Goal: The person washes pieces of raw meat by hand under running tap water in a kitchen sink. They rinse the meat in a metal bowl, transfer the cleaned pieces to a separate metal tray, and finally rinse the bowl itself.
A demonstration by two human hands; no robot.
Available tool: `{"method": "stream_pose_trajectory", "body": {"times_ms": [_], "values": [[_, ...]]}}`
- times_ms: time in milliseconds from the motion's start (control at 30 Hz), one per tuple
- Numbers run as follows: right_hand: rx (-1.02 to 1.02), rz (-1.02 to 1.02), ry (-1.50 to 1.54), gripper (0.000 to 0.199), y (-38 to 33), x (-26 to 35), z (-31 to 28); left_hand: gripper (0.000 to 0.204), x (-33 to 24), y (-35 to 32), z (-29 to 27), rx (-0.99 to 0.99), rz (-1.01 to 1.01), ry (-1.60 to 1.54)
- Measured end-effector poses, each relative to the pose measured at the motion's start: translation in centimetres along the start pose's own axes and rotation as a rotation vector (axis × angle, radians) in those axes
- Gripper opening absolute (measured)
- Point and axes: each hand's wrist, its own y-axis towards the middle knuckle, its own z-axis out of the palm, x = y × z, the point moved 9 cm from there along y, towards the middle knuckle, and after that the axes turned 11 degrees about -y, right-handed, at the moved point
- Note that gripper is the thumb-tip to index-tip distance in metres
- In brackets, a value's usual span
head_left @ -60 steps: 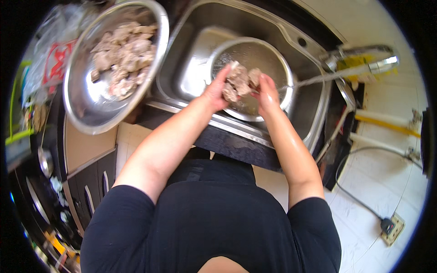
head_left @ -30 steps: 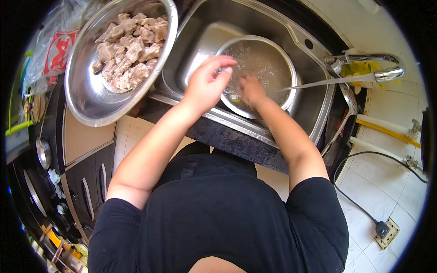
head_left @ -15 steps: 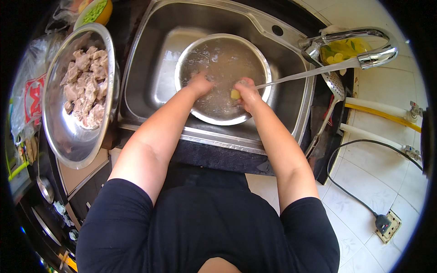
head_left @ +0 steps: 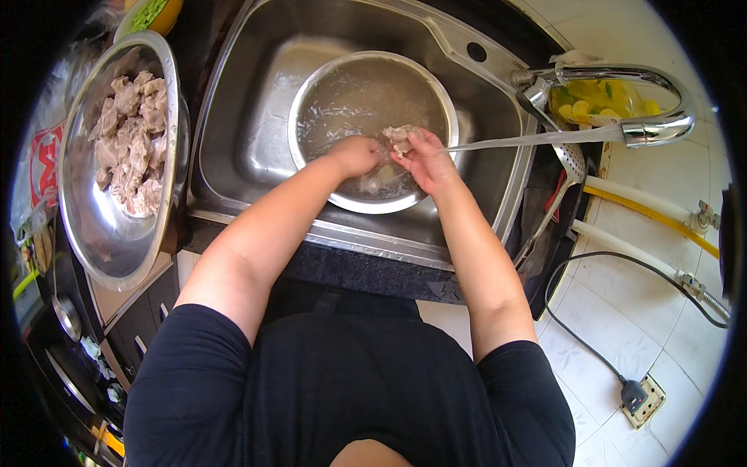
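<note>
On my left a wide steel bowl (head_left: 117, 233) sits on the counter, heaped with pale meat chunks (head_left: 132, 140). Far left, beyond it, is a yellow dish (head_left: 159, 14) holding something green, perhaps vegetables. On the right, a black cable (head_left: 591, 342) runs over the white floor tiles (head_left: 661, 311) to a socket (head_left: 642, 398), near a yellow hose (head_left: 661, 222).

One package, far left
A clear plastic bag (head_left: 48, 167) with a red-and-white label lies beside the metal bowl (head_left: 101, 241).
</note>
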Motion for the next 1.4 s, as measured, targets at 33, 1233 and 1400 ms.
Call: {"method": "stream_pose_trajectory", "body": {"times_ms": [33, 1233, 1400], "values": [[-0.090, -0.012, -0.048, 0.025, -0.2, -0.1, -0.5, 0.022, -2.1, -0.5, -0.3, -0.092, 0.162, 0.148], [0.135, 0.237, -0.144, 0.020, -0.6, -2.8, 3.5, 0.037, 0.3, -3.7, -0.5, -0.047, -0.150, -1.105], [0.118, 0.147, -0.372, 0.035, -0.9, -1.9, 3.4, 0.036, 0.2, -3.6, -1.7, -0.134, -0.077, -1.060]]}}
